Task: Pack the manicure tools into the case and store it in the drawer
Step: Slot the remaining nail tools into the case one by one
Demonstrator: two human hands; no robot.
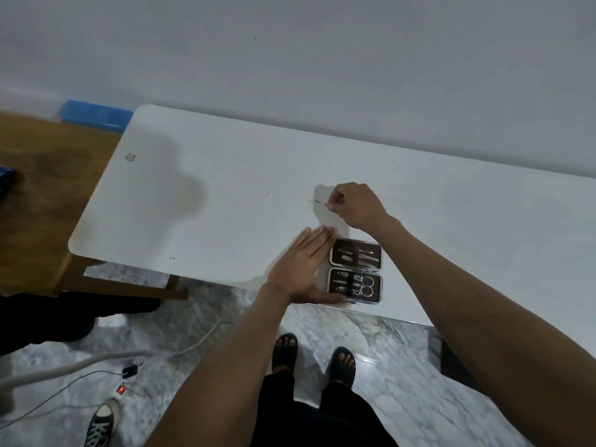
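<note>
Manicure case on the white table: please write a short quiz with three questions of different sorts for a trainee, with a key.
1. True or false: the manicure case lies open on the table.
2. Which of the hands pinches the thin metal tool? A) left B) right C) neither
3. Fill in: the left hand lies flat, fingers straight, just to the ____ of the case.

Key
1. True; both halves show, with tools in them.
2. B; the right hand holds it beyond the case.
3. Left.

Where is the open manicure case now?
The manicure case lies open on the white table at its near edge, right of the flat left hand.
</note>
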